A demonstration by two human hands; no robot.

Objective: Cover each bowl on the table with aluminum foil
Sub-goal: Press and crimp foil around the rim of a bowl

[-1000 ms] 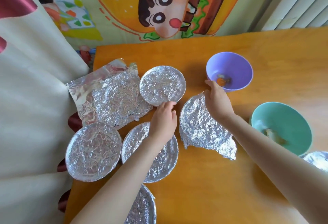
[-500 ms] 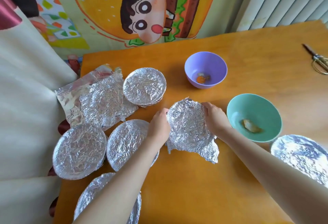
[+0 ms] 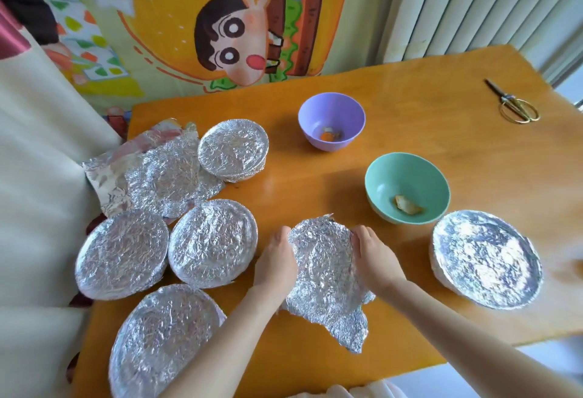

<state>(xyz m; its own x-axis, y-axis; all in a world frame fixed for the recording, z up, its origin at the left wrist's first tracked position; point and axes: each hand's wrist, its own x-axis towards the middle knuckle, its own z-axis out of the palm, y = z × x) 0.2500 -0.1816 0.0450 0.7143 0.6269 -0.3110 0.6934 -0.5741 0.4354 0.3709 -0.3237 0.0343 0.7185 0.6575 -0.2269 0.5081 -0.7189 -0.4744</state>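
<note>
A crumpled foil sheet (image 3: 325,274) hangs just above the orange table (image 3: 441,145), held by its two sides. My left hand (image 3: 276,260) grips its left edge and my right hand (image 3: 375,255) grips its right edge. Two bowls stand uncovered: a purple bowl (image 3: 331,120) farther back and a teal bowl (image 3: 407,186) to the right of the sheet, each with a bit of food inside. Several bowls wear foil: one at the back left (image 3: 233,148), two at mid left (image 3: 121,254) (image 3: 213,241), one at the front left (image 3: 164,339), one at the right (image 3: 485,259).
Spare crumpled foil sheets (image 3: 157,173) lie at the table's left edge. Gold-handled scissors (image 3: 512,102) rest at the far right. A cream cloth (image 3: 41,176) hangs left of the table, a cartoon wall hanging is behind it.
Both hands took the foil sheet by its sides and drew it toward me, off the spot beside the purple bowl. The view widened to the right, showing the scissors and one more covered bowl.
</note>
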